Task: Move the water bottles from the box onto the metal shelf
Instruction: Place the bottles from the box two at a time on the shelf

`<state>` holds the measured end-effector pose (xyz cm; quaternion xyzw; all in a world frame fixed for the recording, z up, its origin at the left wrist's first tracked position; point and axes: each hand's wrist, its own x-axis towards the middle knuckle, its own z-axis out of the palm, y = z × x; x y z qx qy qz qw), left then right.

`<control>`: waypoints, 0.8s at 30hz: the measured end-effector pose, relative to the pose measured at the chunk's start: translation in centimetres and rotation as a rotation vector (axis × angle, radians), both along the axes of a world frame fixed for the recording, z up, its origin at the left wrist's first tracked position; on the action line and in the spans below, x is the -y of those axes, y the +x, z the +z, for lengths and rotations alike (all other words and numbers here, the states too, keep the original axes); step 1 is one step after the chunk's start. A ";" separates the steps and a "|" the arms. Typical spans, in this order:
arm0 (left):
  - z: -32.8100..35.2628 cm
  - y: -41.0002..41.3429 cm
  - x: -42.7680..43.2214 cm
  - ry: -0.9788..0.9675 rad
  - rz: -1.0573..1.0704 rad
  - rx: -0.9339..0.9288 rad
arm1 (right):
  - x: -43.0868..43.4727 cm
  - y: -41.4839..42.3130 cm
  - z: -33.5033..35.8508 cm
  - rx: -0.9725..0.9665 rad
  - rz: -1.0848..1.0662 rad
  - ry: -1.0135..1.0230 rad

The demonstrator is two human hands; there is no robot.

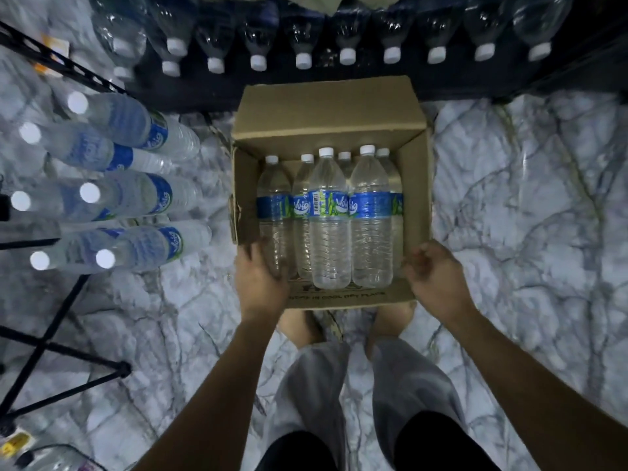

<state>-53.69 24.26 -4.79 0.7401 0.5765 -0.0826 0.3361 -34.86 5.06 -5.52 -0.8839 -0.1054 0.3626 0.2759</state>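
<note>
An open cardboard box (326,107) stands on the floor in front of my feet, holding several upright water bottles (329,226) with white caps and blue labels. My left hand (261,280) sits on the box's near left corner. Its thumb is outside the wall and its fingers reach in against the leftmost bottle (273,198). At the near right corner, my right hand (435,277) has its fingers curled over the edge. The dark metal shelf (190,90) runs along the top, carrying a row of bottles (303,45).
More bottles (129,195) stand on a black metal rack (51,59) at the left, whose crossed legs (51,341) spread over the marble floor (526,215). My legs and bare feet are just behind the box. A small yellow item (15,443) lies bottom left.
</note>
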 end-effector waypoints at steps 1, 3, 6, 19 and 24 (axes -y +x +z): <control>-0.4 0.0 0.7 -0.054 -0.052 0.012 | -0.3 -0.6 -0.4 -0.058 -0.026 0.020; -1.6 0.3 1.5 -0.237 -0.047 0.026 | -0.9 -1.2 -1.9 -0.136 -0.039 0.018; -4.4 1.5 1.6 -0.441 0.050 0.029 | -1.9 -0.9 -4.8 -0.172 -0.042 -0.062; -14.3 7.2 1.6 -0.382 0.125 0.078 | -6.0 0.5 -13.7 -0.217 -0.082 -0.194; -15.1 7.5 1.0 -0.393 0.179 0.068 | -6.0 1.3 -14.6 -0.243 -0.177 -0.153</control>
